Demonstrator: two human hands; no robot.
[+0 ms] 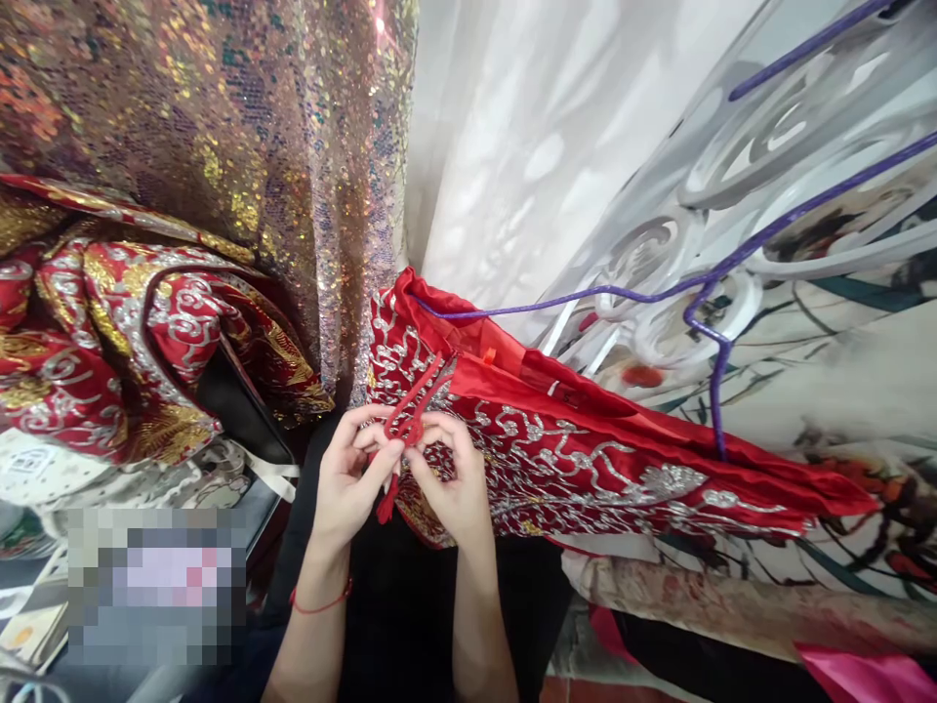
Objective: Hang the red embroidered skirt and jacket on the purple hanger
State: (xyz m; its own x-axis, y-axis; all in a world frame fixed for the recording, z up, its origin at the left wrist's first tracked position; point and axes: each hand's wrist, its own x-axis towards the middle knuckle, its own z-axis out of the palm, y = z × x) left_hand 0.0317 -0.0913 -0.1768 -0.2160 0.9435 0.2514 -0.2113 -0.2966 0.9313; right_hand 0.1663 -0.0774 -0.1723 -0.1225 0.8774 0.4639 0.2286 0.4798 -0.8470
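Head view looks down on two bare hands meeting in front of a red garment (pixel 586 430) embroidered in silver, which hangs from a purple hanger (pixel 713 332) and slopes from upper left down to the right. Left hand (pixel 351 478) and right hand (pixel 450 478) are drawn close together, fingertips nearly touching, and both are pinched shut on a thin red cord (pixel 410 415) at the garment's near edge. That cord runs up and to the right from the fingers toward the collar, so its long axis lies on a diagonal, away from the person; a short tail of it (tasselled, as far as one can tell) hangs down between the two hands. Neither hand is clearly nearer to the cord: each grips it from its own side, the left just below and left of the loop, the right just beside it on the right. A red string bracelet (pixel 322 603) circles the left wrist.

Sequinned fabric (pixel 256 146) hangs behind on the left, with a second heap of red and gold brocade (pixel 109 342) below it. White curtain (pixel 549 146) fills the middle background, and a painted cloth (pixel 841 391) lies under the garment at right.
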